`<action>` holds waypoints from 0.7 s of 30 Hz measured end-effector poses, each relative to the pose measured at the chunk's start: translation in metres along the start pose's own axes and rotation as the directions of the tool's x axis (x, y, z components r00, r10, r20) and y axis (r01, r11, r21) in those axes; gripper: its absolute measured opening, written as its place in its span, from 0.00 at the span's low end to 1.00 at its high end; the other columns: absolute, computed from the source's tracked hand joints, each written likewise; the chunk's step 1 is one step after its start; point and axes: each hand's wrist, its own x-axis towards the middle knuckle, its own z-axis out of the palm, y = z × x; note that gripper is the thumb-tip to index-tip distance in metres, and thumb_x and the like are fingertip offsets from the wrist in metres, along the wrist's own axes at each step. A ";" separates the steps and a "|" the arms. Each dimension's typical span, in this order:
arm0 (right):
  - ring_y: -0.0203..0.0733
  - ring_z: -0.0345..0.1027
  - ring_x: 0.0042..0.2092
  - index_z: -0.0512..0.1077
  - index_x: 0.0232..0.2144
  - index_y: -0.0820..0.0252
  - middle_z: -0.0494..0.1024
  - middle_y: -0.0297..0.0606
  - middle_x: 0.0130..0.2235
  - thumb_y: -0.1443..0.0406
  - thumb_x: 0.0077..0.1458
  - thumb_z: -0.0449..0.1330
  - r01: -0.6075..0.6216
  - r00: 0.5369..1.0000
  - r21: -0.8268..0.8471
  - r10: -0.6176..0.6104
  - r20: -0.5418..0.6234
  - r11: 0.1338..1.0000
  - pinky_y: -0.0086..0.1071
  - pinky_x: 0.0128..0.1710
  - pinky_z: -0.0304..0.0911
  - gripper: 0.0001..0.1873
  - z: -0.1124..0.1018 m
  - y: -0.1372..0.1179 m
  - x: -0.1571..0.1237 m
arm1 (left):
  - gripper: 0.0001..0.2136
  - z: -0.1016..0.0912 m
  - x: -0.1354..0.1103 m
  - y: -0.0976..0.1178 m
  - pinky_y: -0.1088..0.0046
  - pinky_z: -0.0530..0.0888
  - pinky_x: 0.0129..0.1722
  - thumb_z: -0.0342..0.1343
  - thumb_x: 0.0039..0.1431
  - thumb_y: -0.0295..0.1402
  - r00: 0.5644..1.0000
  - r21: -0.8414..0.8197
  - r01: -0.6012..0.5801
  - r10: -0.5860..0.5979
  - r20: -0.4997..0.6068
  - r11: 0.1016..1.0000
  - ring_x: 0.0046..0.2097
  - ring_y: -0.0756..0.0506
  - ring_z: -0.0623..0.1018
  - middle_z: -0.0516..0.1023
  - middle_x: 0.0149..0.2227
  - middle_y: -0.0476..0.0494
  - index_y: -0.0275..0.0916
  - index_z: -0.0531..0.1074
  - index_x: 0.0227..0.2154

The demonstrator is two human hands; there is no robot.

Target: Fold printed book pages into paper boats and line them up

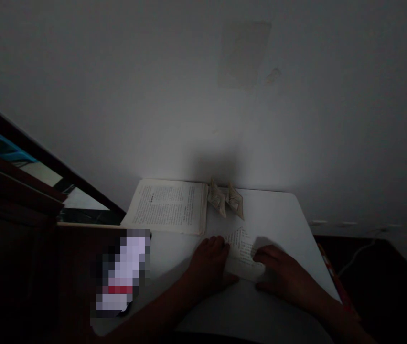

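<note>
A partly folded sheet of printed paper (242,255) lies on the white table, its top edge coming to a point. My left hand (210,263) is closed on its left side, fingers curled at the edge and thumb near the lower corner. At the right side, my right hand (278,270) holds the edge with bent fingers above and the thumb below. Behind the sheet stand two folded paper boats (217,199), (235,200) side by side. Left of them an open book (169,205) with printed pages lies flat. Dim light hides the finer folds and fingertips.
The white table (278,210) stands against a pale wall (135,95). A pixelated phone-like object (126,272) lies at its left edge. Dark furniture (13,205) stands to the left. On the right, a pale cable (359,253) runs near the dark floor.
</note>
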 end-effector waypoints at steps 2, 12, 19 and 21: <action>0.48 0.61 0.52 0.69 0.47 0.54 0.70 0.40 0.49 0.64 0.42 0.66 0.035 0.999 -0.041 -0.034 0.021 0.999 0.40 0.52 0.58 0.26 0.001 -0.002 0.000 | 0.26 -0.001 0.001 -0.001 0.59 0.67 0.43 0.61 0.44 0.48 1.000 0.013 -0.026 0.026 0.005 1.000 0.44 0.37 0.69 0.69 0.43 0.37 0.37 0.67 0.43; 0.47 0.63 0.45 0.71 0.40 0.58 0.72 0.40 0.41 0.73 0.47 0.56 0.172 0.982 -0.179 -0.155 0.107 0.969 0.38 0.45 0.61 0.16 -0.005 -0.019 0.007 | 0.18 0.001 -0.001 -0.004 0.61 0.67 0.46 0.56 0.52 0.44 0.985 -0.024 -0.167 0.166 -0.046 0.986 0.46 0.39 0.69 0.70 0.41 0.38 0.35 0.68 0.39; 0.44 0.64 0.37 0.70 0.30 0.61 0.72 0.40 0.34 0.71 0.53 0.53 0.186 0.982 -0.247 -0.187 0.021 0.951 0.35 0.37 0.62 0.06 0.009 -0.009 0.001 | 0.11 -0.002 -0.002 -0.005 0.63 0.68 0.42 0.55 0.53 0.38 0.974 0.011 -0.225 0.225 -0.028 0.974 0.43 0.40 0.69 0.70 0.39 0.40 0.36 0.68 0.36; 0.43 0.64 0.36 0.70 0.30 0.62 0.72 0.40 0.33 0.71 0.54 0.52 0.185 0.980 -0.256 -0.198 -0.024 0.949 0.34 0.35 0.62 0.06 0.013 -0.006 -0.001 | 0.07 0.001 -0.001 -0.006 0.65 0.68 0.41 0.55 0.54 0.33 0.975 0.058 -0.221 0.221 0.002 0.974 0.42 0.42 0.69 0.70 0.38 0.41 0.36 0.68 0.34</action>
